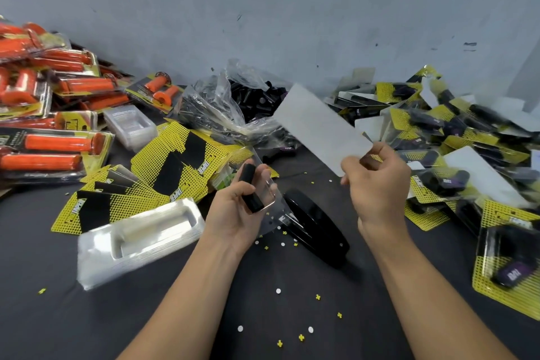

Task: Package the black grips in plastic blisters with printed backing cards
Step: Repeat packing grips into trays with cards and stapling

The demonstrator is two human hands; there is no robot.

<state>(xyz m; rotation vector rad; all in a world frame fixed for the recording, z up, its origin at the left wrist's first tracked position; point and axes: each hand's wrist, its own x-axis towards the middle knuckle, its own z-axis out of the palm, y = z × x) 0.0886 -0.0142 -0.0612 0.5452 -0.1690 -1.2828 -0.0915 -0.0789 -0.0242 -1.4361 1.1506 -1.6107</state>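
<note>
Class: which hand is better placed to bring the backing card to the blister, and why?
Right. The right hand pinches the backing card, raised beside the blister that the left hand holds with a black grip.

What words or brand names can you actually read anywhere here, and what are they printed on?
"PRO TAPER": logo on the loose yellow backing cards, turned sideways.
"TAPER": purple end of a purple-ended grip on the table.
Too blurred to read: print on the orange grip packs and purple labels in the finished packs.
The white card held up shows no print.
</note>
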